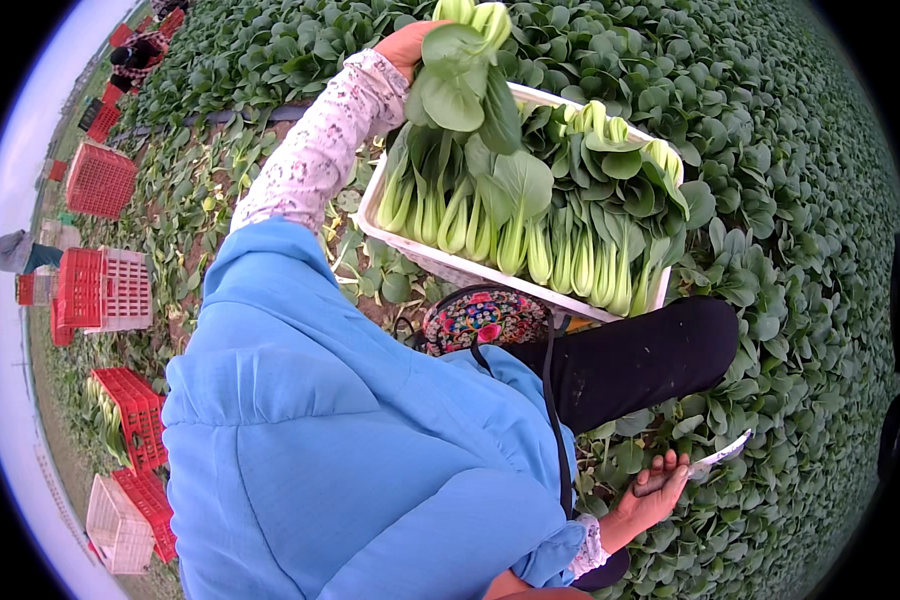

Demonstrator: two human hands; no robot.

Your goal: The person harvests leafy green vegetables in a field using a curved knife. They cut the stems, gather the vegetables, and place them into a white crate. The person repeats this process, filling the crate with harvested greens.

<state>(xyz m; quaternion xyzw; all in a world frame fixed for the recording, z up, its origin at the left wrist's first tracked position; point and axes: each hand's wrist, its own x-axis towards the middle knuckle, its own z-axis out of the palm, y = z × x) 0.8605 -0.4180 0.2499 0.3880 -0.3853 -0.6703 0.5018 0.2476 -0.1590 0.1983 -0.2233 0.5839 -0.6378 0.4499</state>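
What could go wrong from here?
The knife in the right hand has a bare blade; it could nick the trousered leg if swung inward.
The greens raised in the left hand might slip.
Closely packed heads in the white crate could bruise if pressed.

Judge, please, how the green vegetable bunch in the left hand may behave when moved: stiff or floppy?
The bunch is probably stiff at its thick, pale stalks but floppier at its broad, loosely spread leaves. Those smooth-looking stalks might be slightly slippery.
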